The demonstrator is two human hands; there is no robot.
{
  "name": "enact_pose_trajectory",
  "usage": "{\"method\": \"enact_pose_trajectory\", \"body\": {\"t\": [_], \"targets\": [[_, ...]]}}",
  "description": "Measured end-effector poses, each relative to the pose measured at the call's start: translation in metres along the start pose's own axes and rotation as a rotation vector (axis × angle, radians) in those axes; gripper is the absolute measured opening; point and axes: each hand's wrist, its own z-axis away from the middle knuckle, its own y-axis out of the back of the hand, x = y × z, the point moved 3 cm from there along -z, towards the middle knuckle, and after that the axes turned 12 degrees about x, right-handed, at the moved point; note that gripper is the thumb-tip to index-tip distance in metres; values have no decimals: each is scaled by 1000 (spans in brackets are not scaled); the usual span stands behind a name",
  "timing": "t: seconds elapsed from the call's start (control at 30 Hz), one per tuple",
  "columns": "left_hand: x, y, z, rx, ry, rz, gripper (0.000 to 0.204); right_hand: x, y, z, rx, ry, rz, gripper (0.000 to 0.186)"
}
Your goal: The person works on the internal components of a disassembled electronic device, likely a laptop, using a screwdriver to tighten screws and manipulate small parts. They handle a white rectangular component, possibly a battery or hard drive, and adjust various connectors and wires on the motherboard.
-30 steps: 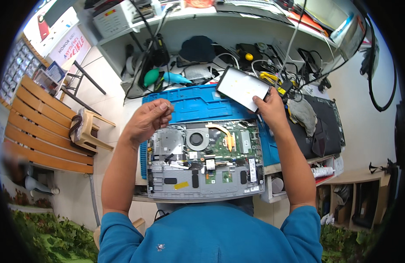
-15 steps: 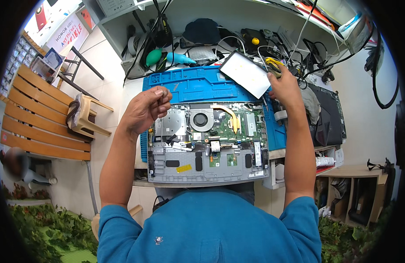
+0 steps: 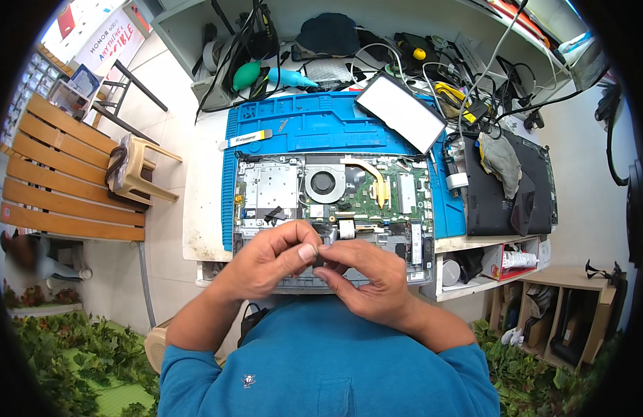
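Note:
An opened laptop base (image 3: pixel 267 187) lies before me, showing its fan (image 3: pixel 323 183), a gold-coloured heat pipe (image 3: pixel 376 179) and green circuit board. Over its front half, my left hand (image 3: pixel 276 260) is closed, thumb pressed to the forefinger around something tiny that I cannot make out. My right hand (image 3: pixel 370 274) meets it with curled fingers, its forefinger tip at the left fingertips. What the right fingers grip is too small to name. Both hands hide much of the laptop's front part.
Beneath the laptop spreads a blue work mat (image 3: pixel 314 111), bearing a flat white-and-yellow strip (image 3: pixel 246 139) and a tilted white-topped tray (image 3: pixel 399 111). A dark laptop part (image 3: pixel 488 205) with a grey cloth (image 3: pixel 500 165) lies right. Cables and a green bulb blower (image 3: pixel 247 75) crowd the back.
My right hand has come from beside the white-topped tray to the laptop's front. My left hand has moved down and right to meet it. The view has shifted slightly.

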Motion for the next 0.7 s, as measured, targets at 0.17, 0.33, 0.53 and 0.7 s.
{"method": "enact_pose_trajectory", "body": {"t": [0.17,0.33,0.53,0.7], "targets": [[-22,-11,4,121,90,187,25,23,-3,10,28,-241,-188,23],[-33,-14,0,190,207,480,24,30,-11,6,76,-335,-294,24],[-35,-18,0,405,105,348,23,36,-11,3,42,-402,-343,19],[-32,-18,4,422,108,314,23,39,-13,7,49,-567,-539,17]]}}
